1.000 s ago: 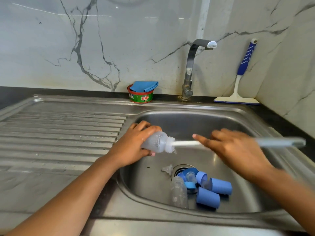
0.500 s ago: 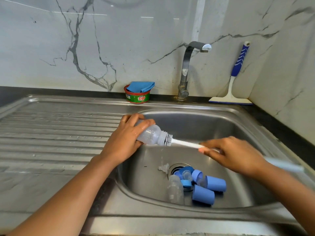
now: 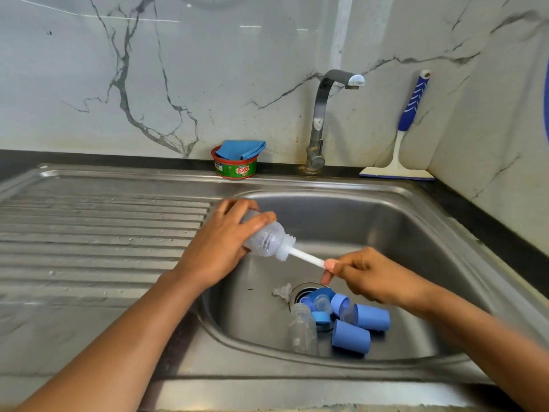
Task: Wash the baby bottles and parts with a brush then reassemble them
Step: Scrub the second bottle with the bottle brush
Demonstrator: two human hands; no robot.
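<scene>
Nearest me, down in the sink (image 3: 416,233) by the drain, is the waiting pile. There's a spare bottle (image 3: 303,328) on its side, a couple of blue caps (image 3: 352,337) and a clear nipple (image 3: 282,291) just beside the drain. None of it is put together, so I reckon I'm early in the job.

Above that, my right hand (image 3: 374,278) pinches the white brush handle (image 3: 306,258) between thumb and fingertips. My left hand (image 3: 219,251) is wrapped round the bottle (image 3: 267,239), tilted over the basin with its mouth facing right. The brush head is inside and it looks sudsy in there.

Tip for this bit: twist the handle while pushing right to the base, and grip the bottle firmly so it doesn't shoot out of wet fingers. That pinch looks weak to me, so I'd get more fingers round the handle.

At the back, no water is coming from the tap (image 3: 320,120). The soap tub (image 3: 236,166) sits on the table behind the sink for a reload.
</scene>
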